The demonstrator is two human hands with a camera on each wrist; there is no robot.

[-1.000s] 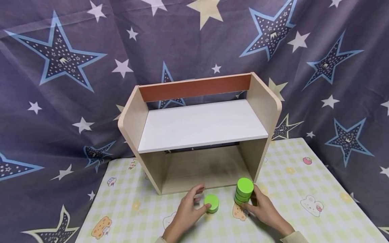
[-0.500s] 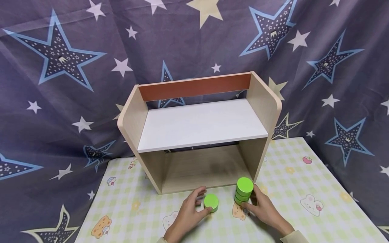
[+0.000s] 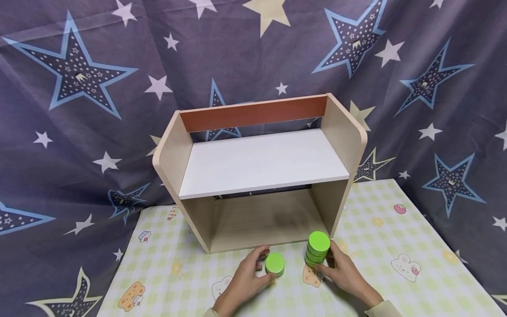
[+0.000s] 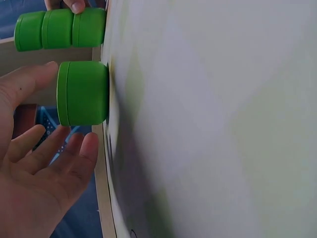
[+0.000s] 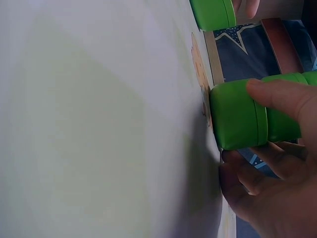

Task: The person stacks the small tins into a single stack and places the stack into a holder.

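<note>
A single small round green tin with a lid seam stands on the tablecloth. My left hand is beside it, the thumb and spread fingers on either side; in the left wrist view a gap shows between the fingers and the tin. To the right is an upright stack of three similar green tins. My right hand holds this stack low down. In the right wrist view its thumb lies on the bottom tin, with fingers curled around the opposite side.
Just behind the tins stands a two-level wooden shelf with a white upper board and pale side panels. A checked tablecloth covers the table. Behind hangs a dark star-patterned curtain.
My left hand has eased slightly off the single tin, its thumb drawing away from the tin's side. The right hand and the stack stay in place.
</note>
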